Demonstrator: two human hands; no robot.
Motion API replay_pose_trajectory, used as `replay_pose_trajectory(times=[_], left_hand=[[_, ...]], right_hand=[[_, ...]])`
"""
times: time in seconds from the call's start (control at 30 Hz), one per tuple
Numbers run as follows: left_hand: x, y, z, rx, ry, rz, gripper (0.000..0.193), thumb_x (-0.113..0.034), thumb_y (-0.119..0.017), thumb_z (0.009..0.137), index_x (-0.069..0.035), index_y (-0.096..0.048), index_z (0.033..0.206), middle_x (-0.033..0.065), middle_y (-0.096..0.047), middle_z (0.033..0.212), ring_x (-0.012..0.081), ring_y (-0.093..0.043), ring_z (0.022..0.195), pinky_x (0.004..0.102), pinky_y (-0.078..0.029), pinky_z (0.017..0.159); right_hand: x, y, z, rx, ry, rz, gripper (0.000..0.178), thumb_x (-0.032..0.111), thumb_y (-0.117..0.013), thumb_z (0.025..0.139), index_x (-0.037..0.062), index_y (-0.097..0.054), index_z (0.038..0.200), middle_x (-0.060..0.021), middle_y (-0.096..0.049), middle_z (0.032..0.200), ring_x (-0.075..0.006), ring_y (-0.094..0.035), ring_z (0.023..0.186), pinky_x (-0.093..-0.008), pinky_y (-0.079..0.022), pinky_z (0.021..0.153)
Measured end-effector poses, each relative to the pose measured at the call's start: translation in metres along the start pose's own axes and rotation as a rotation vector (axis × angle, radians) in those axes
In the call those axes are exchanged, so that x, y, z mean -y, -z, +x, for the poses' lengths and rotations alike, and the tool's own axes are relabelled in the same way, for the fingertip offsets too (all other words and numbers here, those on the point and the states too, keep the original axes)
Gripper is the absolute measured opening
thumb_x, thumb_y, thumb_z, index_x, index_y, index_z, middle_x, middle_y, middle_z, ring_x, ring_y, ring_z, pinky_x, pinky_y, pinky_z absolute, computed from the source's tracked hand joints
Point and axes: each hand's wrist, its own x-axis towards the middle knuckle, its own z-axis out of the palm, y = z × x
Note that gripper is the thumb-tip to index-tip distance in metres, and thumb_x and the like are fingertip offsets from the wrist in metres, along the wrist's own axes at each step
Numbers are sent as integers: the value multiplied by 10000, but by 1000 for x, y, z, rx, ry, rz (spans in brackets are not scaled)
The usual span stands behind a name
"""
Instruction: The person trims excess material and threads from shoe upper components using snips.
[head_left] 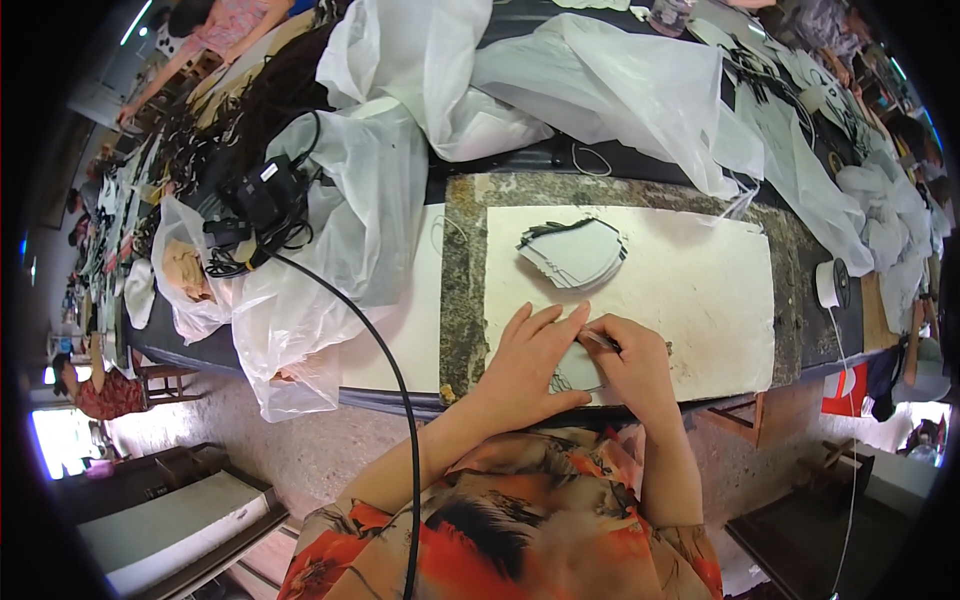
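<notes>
On a white board [710, 310] lies a pale grey-white cut piece [583, 370] with thin dark lines near its edge. My left hand [525, 365] rests flat on it, fingers stretched out and thumb spread. My right hand [640, 370] is closed in a pinch round a slim dark pen-like tool [602, 342]; its tip is hidden between the hands. Just beyond my fingers sits a small stack of similar curved pieces [572, 258], pale with black edges.
The board lies on a mottled stone slab [465, 290]. Crumpled translucent plastic bags [620, 85] cover the far side. A black cable [385, 345] runs from power adapters [265, 195] down past my left arm. A thread spool [830, 284] stands at right. Another person [225, 30] works far left.
</notes>
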Motion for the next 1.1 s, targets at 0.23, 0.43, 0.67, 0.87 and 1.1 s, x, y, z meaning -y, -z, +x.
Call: replay_pose_trajectory(times=[0.23,0.43,0.67,0.87,1.1], left_hand=[[-2,-2,-1,48,-20,98,874,-416,-778,780,-100,-415,1510,150,-522,1398,368,-405,1379,561,-210,1197],[-4,3,-2,67,-61,159,720,-386,-777,786,-148,-536,1421,115,-529,1385,357,-413,1368,582,-226,1184],[10,5,10,37,-99,200,747,-359,-824,717,-150,-574,1388,136,-538,1342,364,-464,1321,616,-286,1141],[1,9,11,44,-103,242,734,-317,-817,704,-96,-574,1360,139,-529,1367,388,-455,1317,602,-262,1152],[3,3,11,69,-117,230,743,-303,-818,700,-71,-565,1359,153,-517,1379,391,-439,1325,583,-246,1165]], right_hand=[[-13,-11,-4,-312,-33,227,122,141,-618,972,27,-634,932,-72,-643,759,-156,-609,676,-312,-475,628],[-28,19,-30,-218,-224,902,174,126,-562,1016,34,-603,874,44,-535,716,-43,-447,625,-214,-354,562],[-9,63,-76,446,-156,666,344,116,-705,910,58,-676,1248,27,-556,682,-71,-480,629,-248,-424,604],[-31,35,-66,54,60,514,316,129,-712,915,128,-698,1231,6,-614,787,-59,-461,657,-241,-406,602],[-51,21,-54,-150,70,397,196,179,-688,927,91,-688,1103,-53,-710,860,-137,-608,685,-280,-504,664]])
